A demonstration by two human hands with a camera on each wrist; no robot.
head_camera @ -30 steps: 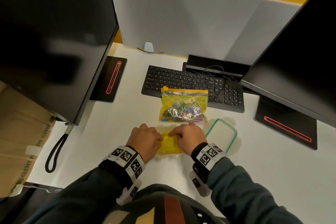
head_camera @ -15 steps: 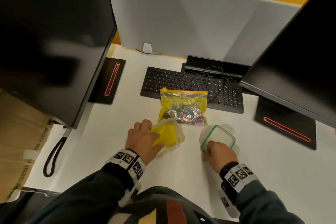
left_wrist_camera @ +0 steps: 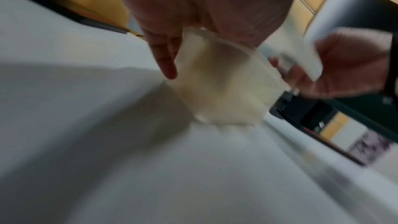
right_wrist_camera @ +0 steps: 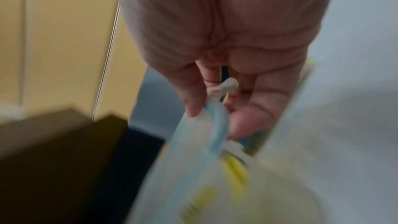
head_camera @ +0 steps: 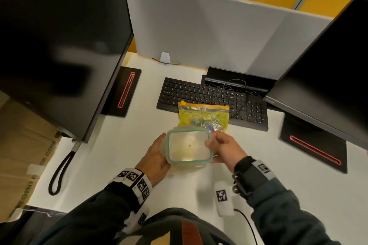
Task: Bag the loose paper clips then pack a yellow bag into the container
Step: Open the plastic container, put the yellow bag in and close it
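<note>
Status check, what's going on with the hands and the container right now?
Left hand holds container. Right hand grips green-rimmed lid over it. Clip bag lies behind by keyboard. Nothing blocking.

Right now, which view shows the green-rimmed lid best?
Head view: the lid shows whole, over the container, right hand holding its edge. Right wrist shows only a blurred rim section by the fingers. Left wrist shows a blurred edge.

Container [head_camera: 189,148] between both hands, bag [head_camera: 204,115] behind it, keyboard [head_camera: 211,95] farther back.
</note>
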